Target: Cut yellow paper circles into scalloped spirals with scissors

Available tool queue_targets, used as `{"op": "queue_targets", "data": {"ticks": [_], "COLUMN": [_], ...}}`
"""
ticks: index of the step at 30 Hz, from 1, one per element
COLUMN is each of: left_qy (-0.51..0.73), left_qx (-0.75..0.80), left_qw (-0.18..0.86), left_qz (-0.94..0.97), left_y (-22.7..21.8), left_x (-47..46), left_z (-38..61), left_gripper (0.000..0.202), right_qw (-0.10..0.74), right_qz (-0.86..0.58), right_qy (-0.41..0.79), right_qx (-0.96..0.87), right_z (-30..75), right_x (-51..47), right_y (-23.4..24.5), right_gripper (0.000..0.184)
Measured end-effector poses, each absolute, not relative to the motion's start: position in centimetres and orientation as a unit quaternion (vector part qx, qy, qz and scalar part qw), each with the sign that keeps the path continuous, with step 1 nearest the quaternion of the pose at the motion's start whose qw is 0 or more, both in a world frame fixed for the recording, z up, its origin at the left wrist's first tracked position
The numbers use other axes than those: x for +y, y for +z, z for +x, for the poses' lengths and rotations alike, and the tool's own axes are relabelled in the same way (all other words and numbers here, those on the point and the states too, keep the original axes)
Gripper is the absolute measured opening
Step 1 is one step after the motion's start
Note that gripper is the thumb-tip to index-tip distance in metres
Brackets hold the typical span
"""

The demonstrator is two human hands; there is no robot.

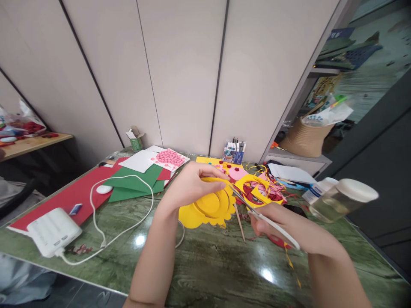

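Over the table, my left hand (192,184) pinches the upper edge of a yellow paper piece (212,207) with a scalloped rim and rounded cut lines inside it. My right hand (272,218) is closed around a pair of scissors (282,233) with white handles. Their blades reach up and left to the right edge of the yellow paper, close to my left fingertips. Just beyond the scissors lies a heap of yellow, pink and red paper scraps (260,190). A pale wooden stick (239,222) rests on the table below the blades.
At left are a white power bank (54,231) with a cable, red paper (96,188) and green paper (138,184). A card with pink dots (170,158) and a pen box (234,152) stand toward the wall. A lidded clear jar (343,201) is at right.
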State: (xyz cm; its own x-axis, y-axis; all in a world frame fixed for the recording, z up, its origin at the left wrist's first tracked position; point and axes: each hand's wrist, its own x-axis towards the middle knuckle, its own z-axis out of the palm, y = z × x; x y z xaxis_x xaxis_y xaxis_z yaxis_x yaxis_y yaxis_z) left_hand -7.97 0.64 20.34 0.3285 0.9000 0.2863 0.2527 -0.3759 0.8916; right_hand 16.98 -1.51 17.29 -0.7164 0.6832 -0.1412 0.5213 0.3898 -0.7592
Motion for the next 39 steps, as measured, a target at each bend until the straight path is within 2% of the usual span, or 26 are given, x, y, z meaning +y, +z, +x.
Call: {"op": "queue_targets", "data": {"ticks": [5,17,28,33,39], "left_qy": [0.401,0.319,0.272,0.261,0.249], "left_qx": [0.393,0.382,0.379,0.369,0.354], "left_qw": [0.37,0.346,0.332,0.323,0.32], "left_qz": [0.74,0.795,0.82,0.831,0.843], "left_y": [20.4,20.7,20.7,20.8,20.7], "left_x": [0.7,0.6,0.7,0.7,0.7], "left_z": [-8.3,-8.8,-8.9,-8.9,-9.0], "left_gripper": [0.011,0.015,0.016,0.016,0.017], "right_qw": [0.079,0.031,0.004,0.022,-0.001], "right_qz": [-0.359,-0.377,-0.366,-0.364,-0.357], "right_qy": [0.419,0.403,0.343,0.357,0.374], "right_qx": [-0.83,-0.834,-0.865,-0.86,-0.856], "right_z": [17.1,16.8,17.1,17.0,17.3], "right_x": [-1.3,-1.4,-1.2,-1.0,-1.1], "right_y": [17.0,17.9,17.4,17.2,17.2], "right_gripper": [0.052,0.031,0.039,0.032,0.022]}}
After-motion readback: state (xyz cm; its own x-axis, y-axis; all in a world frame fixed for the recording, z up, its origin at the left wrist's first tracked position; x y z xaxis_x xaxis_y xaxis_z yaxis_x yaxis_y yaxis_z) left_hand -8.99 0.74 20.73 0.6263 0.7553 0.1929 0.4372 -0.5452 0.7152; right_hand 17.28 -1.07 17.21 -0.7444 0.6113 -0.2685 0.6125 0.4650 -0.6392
